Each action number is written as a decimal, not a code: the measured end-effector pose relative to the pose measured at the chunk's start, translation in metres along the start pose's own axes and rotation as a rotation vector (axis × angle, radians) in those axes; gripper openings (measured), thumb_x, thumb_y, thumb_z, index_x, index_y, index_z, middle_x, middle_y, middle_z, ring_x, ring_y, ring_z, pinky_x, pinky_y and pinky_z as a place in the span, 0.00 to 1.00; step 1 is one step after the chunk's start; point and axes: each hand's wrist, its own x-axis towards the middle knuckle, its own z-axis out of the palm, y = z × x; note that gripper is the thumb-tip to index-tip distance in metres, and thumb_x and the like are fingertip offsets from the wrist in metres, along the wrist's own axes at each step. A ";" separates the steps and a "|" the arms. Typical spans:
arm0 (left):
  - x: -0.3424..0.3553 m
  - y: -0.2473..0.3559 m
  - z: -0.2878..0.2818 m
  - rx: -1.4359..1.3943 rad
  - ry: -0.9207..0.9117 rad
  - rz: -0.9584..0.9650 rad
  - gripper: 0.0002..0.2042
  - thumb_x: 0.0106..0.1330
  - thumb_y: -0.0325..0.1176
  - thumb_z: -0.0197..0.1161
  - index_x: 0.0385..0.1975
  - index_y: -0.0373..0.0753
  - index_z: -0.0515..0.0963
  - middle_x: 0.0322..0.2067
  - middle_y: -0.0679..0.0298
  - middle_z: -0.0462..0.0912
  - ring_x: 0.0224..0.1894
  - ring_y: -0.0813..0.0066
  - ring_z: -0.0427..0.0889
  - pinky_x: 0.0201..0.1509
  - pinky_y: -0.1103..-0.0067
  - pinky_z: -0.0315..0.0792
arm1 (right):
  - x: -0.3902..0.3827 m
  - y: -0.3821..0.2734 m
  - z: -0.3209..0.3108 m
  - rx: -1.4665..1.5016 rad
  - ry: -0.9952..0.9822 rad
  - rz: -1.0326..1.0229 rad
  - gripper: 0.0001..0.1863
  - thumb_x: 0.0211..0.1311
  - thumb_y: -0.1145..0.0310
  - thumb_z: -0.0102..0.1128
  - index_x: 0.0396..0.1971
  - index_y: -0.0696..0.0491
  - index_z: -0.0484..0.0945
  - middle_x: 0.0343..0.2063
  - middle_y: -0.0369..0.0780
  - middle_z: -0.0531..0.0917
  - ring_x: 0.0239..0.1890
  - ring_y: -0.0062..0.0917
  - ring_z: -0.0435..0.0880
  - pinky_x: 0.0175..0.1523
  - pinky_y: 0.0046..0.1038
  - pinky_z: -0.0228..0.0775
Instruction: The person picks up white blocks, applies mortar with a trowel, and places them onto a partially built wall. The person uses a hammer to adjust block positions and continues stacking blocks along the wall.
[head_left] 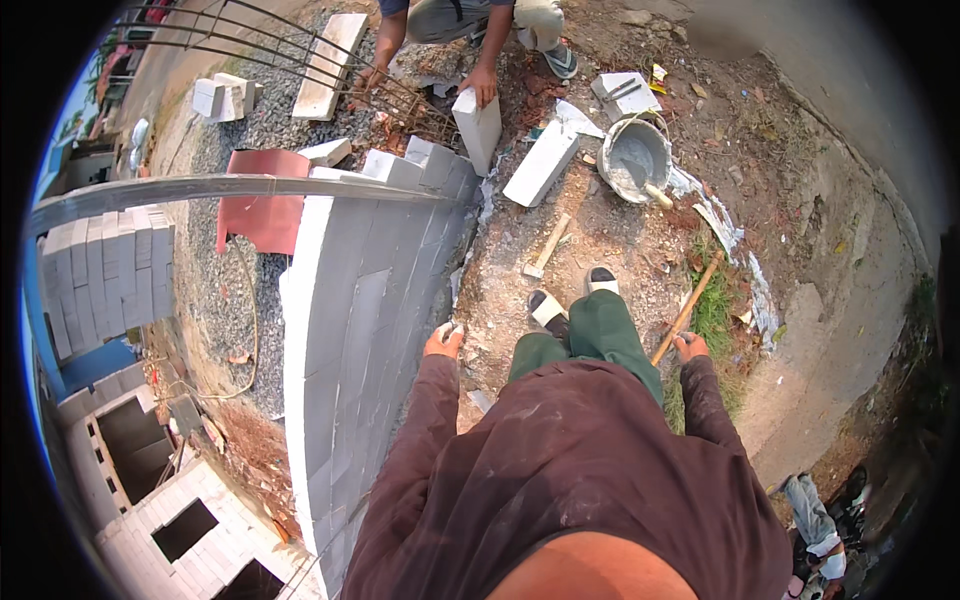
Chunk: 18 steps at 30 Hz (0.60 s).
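My left hand [444, 341] is beside the light grey block wall [370, 300], its fingers curled. Something whitish shows at its fingertips, too small to name. Out to my right, my right hand [690, 346] has its fingers curled too; what they hold, if anything, is hidden. Close by that hand a long wooden stick [690, 304] slants over the ground, and I cannot tell whether they touch. Across from me a crouching person [470, 18] steadies a white block [478, 132] at the wall's far end with one hand. That person's other hand is near thin metal bars [405, 105].
A bucket [636, 160] with grey mix and a handled tool stands ahead, beside a loose white block [542, 163]. A wooden-handled tool [548, 246] lies before my feet. A long bar [240, 188] crosses above the wall. Left are gravel, a red sheet [262, 200] and stacked blocks [105, 265].
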 end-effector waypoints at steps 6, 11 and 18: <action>-0.086 -0.076 0.063 -0.003 0.052 -0.116 0.25 0.54 0.47 0.63 0.45 0.33 0.73 0.41 0.50 0.78 0.44 0.60 0.78 0.48 0.73 0.70 | 0.042 0.029 -0.037 -0.465 -0.132 0.044 0.23 0.44 0.55 0.65 0.35 0.58 0.79 0.33 0.49 0.81 0.38 0.39 0.80 0.44 0.36 0.70; -0.191 -0.181 0.103 -0.159 0.295 -0.418 0.27 0.54 0.50 0.61 0.45 0.31 0.74 0.41 0.49 0.78 0.45 0.58 0.77 0.50 0.73 0.68 | 0.127 -0.068 -0.089 -0.585 -0.015 -0.125 0.22 0.47 0.54 0.62 0.36 0.57 0.79 0.33 0.49 0.81 0.38 0.40 0.80 0.43 0.35 0.70; -0.309 -0.279 0.190 -0.577 0.633 -0.829 0.18 0.56 0.43 0.61 0.37 0.34 0.78 0.27 0.57 0.81 0.32 0.66 0.79 0.37 0.72 0.70 | 0.104 -0.323 -0.011 -0.792 -0.109 -0.604 0.24 0.48 0.52 0.59 0.40 0.56 0.77 0.38 0.49 0.80 0.44 0.41 0.78 0.50 0.34 0.68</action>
